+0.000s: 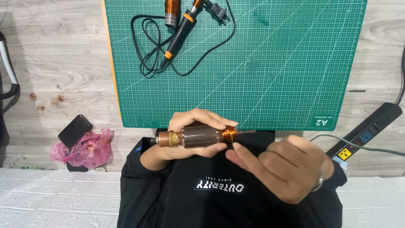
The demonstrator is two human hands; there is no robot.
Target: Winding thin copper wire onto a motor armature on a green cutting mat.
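The left hand (pixel 185 135) is clamped around a motor armature (pixel 202 136), held level just off the near edge of the green cutting mat (pixel 274 63); the right hand (pixel 282 166) is loosely open, fingertips at its copper winding. On the mat's far edge lie a soldering iron (pixel 179 31) and its cord. The grey wood-grain desk (pixel 55 59) carries a phone (pixel 75 130), a pink bag (pixel 90 147) and a power strip (pixel 367 131).

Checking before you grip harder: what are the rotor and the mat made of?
The rotor looks metal: a dull grey-brown steel-like core, with shiny orange copper wire windings at one end, held in the left hand. The mat seems matte green rubbery plastic, printed with a white grid.
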